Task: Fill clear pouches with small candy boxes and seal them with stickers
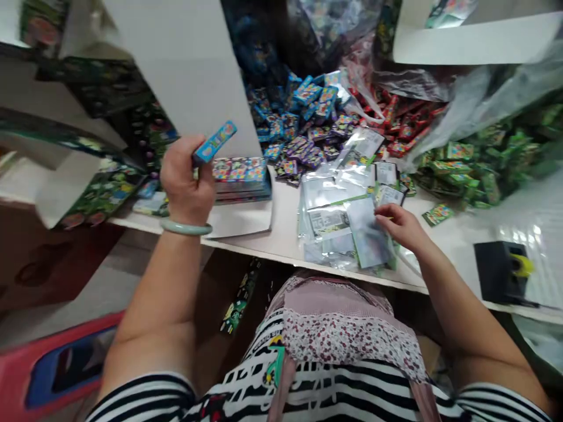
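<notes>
My left hand (187, 179) is raised above the table's left part, fingers closed round a small blue packet (215, 141) that sticks out up and to the right. A pale green bangle (185, 228) circles that wrist. My right hand (398, 224) rests on a pile of clear plastic bags (341, 217) near the front edge, fingers curled and pinching the top bag. A stack of colourful flat packets (241, 174) lies just right of my left hand.
Heaps of small packets cover the back of the white table (281, 234): blue ones (290, 105), red ones (400, 123), green ones (475, 164). A black tape dispenser (501, 271) sits at right. White cartons (185, 64) stand at left. A red stool (57, 363) is below left.
</notes>
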A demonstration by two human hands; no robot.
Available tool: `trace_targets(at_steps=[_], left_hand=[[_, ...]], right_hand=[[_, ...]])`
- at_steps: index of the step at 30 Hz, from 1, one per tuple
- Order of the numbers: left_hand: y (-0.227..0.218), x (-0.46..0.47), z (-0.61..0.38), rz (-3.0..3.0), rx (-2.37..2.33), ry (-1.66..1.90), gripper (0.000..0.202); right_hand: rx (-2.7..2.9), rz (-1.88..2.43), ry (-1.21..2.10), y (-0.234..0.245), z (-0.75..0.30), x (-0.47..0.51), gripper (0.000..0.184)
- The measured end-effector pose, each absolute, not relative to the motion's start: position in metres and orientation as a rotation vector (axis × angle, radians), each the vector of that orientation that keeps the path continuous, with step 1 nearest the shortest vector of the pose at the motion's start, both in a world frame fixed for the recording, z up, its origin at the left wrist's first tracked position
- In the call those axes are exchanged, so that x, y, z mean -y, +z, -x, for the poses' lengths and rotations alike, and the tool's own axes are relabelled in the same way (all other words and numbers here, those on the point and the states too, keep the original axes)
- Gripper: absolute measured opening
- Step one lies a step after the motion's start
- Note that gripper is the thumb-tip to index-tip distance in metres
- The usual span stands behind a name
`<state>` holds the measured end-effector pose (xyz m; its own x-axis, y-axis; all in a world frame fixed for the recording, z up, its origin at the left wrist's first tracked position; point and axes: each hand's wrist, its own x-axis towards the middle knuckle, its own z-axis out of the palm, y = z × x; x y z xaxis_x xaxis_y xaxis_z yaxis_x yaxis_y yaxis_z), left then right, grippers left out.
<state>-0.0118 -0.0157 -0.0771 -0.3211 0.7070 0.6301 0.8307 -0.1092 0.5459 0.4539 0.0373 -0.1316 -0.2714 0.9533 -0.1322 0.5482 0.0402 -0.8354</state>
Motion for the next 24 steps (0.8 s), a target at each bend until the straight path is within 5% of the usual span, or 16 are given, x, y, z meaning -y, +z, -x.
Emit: trace_targets(at_steps=[5,11,13,16,20,24], left_hand=[[-0.133,-0.022,0.025,1.995,2.207,-0.915,0.048],[-0.155,-0.014,-0.008,1.873,2.097,-1.134,0.077],[-0.159,-0.007,-0.058,2.074,1.961,-1.251,0.071],[-0.172,0.007,-0.146,2.898,1.774,-1.043,0.053],[-0.183,0.019,-0.202,3.062,1.838,-0.711,0.055],[-0.170,0.014,-0.199,3.012,1.978,-1.238,0.048]], right_hand=[[2.128,1.746,0.711,-0.141,-0.471,-0.028,0.035],[2.247,1.836,0.633,-0.145,-0.464,-0.001,0.067],[2.213,1.853,0.654,-0.149,-0.457,0.002,0.072],[2.055,1.920,0.837,-0.157,-0.453,-0.002,0.056],[1.735,1.760,1.199,-0.158,-0.470,-0.008,0.018],[1.426,1.401,1.548,-0.142,-0.487,-0.003,0.030]])
